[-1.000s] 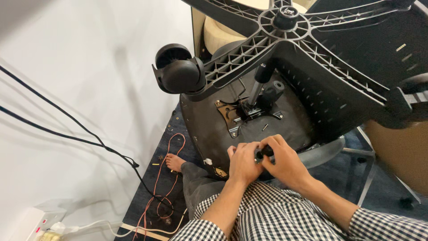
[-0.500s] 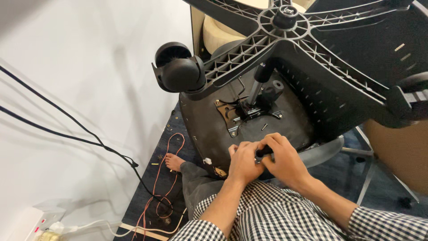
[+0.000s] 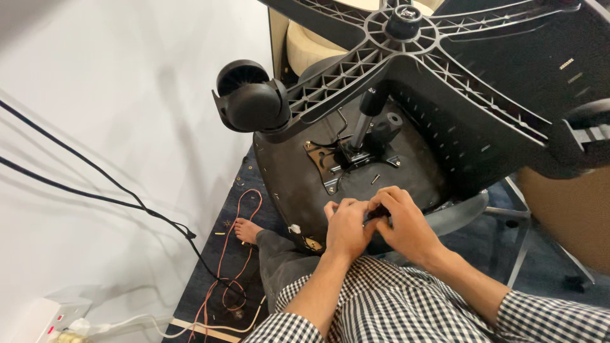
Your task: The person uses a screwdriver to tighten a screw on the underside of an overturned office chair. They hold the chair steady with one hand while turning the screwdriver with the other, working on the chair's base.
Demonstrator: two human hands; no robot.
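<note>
An office chair lies tipped over, its seat underside (image 3: 305, 184) facing the person. Both hands meet at the seat's near edge: the left hand (image 3: 346, 227) and right hand (image 3: 401, 219) are curled tight around a small dark part (image 3: 375, 215), mostly hidden by the fingers. It looks stiff and light, best pinched at its ends. The chair itself seems heavy and awkward; the star base (image 3: 406, 38) or seat rim would give the firmest hold. A caster (image 3: 248, 98) sticks out towards the wall.
</note>
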